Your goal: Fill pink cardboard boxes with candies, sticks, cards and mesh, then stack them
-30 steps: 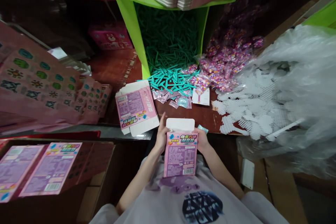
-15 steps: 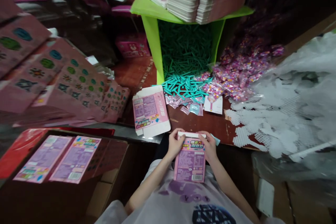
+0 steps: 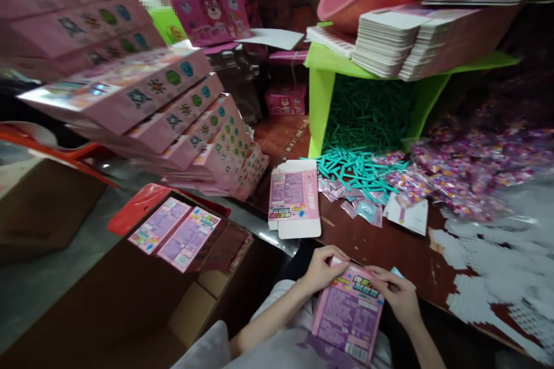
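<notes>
A pink and purple printed box [image 3: 348,314] rests against my lap, its top end pointing toward the table. My left hand [image 3: 322,271] grips the top left corner, fingers closed along the edge. At the top right corner, my right hand [image 3: 400,297] pinches the same box. Its top edge lies between both hands, and no white flap stands up there. On the table just beyond lies a flattened pink carton [image 3: 294,193] with white flaps. Teal sticks [image 3: 350,170], small sachets [image 3: 361,210] and a white card [image 3: 407,213] lie to its right.
An open cardboard box [image 3: 130,305] at my left holds packed pink boxes [image 3: 190,239]. Stacked pink cartons [image 3: 173,115] rise behind it. A green bin [image 3: 320,86] carries piled flat cartons [image 3: 385,43]. Bagged colourful beads [image 3: 467,167] and white mesh pieces [image 3: 489,265] cover the right side.
The view has swung left, so things appear further right. The white flap at the top of the held box has been folded down. Both hands stay at its top corners.
</notes>
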Motion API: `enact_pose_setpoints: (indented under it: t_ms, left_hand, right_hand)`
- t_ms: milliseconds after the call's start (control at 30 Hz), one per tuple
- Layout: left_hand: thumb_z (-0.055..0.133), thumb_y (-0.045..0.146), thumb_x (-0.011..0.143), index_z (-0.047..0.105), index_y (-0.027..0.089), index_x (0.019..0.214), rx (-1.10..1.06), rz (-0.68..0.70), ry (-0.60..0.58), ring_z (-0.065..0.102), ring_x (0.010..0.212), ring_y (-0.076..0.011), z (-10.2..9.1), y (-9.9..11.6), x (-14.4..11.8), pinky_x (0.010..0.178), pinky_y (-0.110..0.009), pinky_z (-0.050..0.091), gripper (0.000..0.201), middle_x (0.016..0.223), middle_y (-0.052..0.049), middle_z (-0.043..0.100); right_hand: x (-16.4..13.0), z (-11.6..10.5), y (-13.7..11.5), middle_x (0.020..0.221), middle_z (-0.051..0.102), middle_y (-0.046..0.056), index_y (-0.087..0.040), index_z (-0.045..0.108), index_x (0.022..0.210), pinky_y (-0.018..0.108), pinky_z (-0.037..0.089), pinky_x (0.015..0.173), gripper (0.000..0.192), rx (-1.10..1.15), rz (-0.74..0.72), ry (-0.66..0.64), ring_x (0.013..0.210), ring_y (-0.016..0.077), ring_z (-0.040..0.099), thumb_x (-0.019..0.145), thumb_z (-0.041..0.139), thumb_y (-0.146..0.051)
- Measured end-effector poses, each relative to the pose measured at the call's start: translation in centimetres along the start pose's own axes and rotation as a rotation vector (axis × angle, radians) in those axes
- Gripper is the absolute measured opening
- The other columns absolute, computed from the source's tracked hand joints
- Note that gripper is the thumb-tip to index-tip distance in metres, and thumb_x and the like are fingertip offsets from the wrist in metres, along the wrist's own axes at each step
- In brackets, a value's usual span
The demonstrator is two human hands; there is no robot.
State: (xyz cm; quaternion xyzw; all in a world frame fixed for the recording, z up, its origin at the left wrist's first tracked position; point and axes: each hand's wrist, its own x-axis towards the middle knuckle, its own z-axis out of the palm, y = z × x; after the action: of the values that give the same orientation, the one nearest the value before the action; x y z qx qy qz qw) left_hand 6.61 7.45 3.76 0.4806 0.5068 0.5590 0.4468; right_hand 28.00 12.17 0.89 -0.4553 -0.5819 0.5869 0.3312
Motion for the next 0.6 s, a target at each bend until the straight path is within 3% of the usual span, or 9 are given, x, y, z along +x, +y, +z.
enact_pose_setpoints:
  t_ms: [200,400,500,600]
  left_hand:
    - [0.065,0.028,0.075,0.071,0.013,0.086,0.127,-0.011,0.009,0.067,0.085,-0.0193,-1.6,0.7,-1.2,0.078,-0.029,0.051,0.019,0.091,-0.01,0.072]
    - [0.064,0.035,0.076,0.07,0.014,0.092,0.187,0.022,-0.156,0.066,0.092,-0.0173,-3.2,2.3,-1.8,0.082,-0.027,0.05,0.026,0.099,-0.009,0.071]
    - [0.066,0.041,0.073,0.069,0.015,0.08,0.361,0.08,-0.23,0.066,0.091,-0.0173,-4.1,4.4,-0.8,0.082,-0.026,0.05,0.027,0.098,-0.009,0.071]
    - [0.072,0.044,0.063,0.066,0.017,0.078,0.714,0.151,-0.376,0.066,0.091,-0.0221,-5.0,8.1,0.5,0.078,-0.029,0.05,0.031,0.097,-0.009,0.07]
  right_hand:
    - [0.5,1.0,0.3,0.095,0.071,0.013,-0.02,0.074,0.07,0.036,0.056,0.08,0.023,-0.01,0.016,-0.024,0.092,0.0297,0.066,0.064,0.074,-0.042]
    - [0.6,1.1,-0.3,0.096,0.07,0.015,-0.018,0.074,0.069,0.034,0.057,0.079,0.027,-0.057,0.012,-0.098,0.093,0.0314,0.066,0.066,0.072,-0.045]
    - [0.4,1.3,-2.9,0.097,0.07,0.014,-0.019,0.074,0.073,0.031,0.058,0.076,0.024,-0.122,-0.122,-0.11,0.093,0.0299,0.067,0.07,0.07,-0.042]
    - [0.0,2.0,-8.0,0.093,0.072,0.01,-0.022,0.074,0.079,0.029,0.058,0.074,0.014,-0.289,-0.38,-0.137,0.086,0.0255,0.069,0.072,0.07,-0.034]
